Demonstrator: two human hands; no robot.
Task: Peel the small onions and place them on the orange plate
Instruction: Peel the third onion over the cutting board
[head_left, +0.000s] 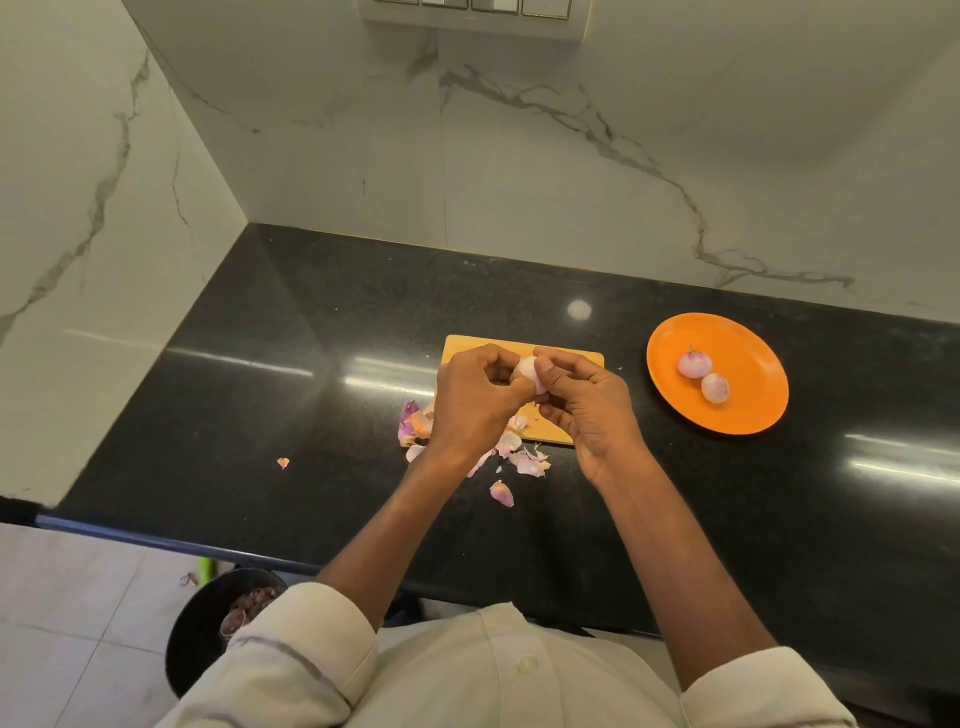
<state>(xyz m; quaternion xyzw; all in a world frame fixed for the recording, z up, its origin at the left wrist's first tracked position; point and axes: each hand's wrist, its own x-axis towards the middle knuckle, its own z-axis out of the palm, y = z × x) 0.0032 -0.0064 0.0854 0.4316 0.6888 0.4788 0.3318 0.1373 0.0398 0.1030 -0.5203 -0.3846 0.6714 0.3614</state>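
Note:
A small pale onion (525, 370) sits between both hands above the wooden cutting board (576, 359). My left hand (475, 400) grips it from the left with curled fingers. My right hand (582, 400) pinches it from the right, thumb on its surface. To the right lies the orange plate (748, 415) with two peeled onions on it, one (694, 363) behind the other (715, 387). Most of the held onion is hidden by fingers.
Pink onion skins (415, 423) are scattered on the black counter (291, 415) left of and below the board, with a single scrap (283, 462) farther left. A dark bin (208, 623) with peels stands on the floor below the counter edge. Marble walls close the left and back.

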